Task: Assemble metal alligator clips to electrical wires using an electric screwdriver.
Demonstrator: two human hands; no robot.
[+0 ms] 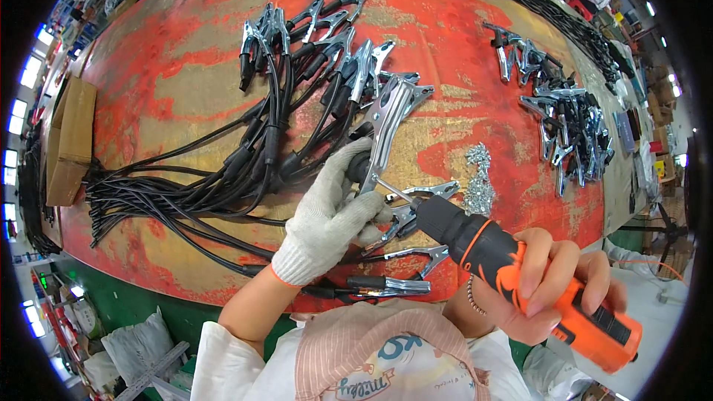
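My left hand (319,226), in a white knitted glove, is closed around the lower end of a silver metal spring clamp (389,120), whose jaws point up and away. A black cable end sits at the clamp's handle, partly hidden by the fingers. My bare right hand (553,282) grips an orange and black power screwdriver (483,251). Its thin bit (392,188) reaches the clamp's handle just above my left fingertips; the exact contact point is too small to make out. More clamps (405,215) lie under and beside my left hand.
Black cables (171,197) with clamps (327,48) on their ends spread across the worn red table (171,96). A pile of small screws (479,182) lies right of centre, loose clamps (575,134) farther right. A cardboard box (73,141) stands left; more cables (520,0) lie far right.
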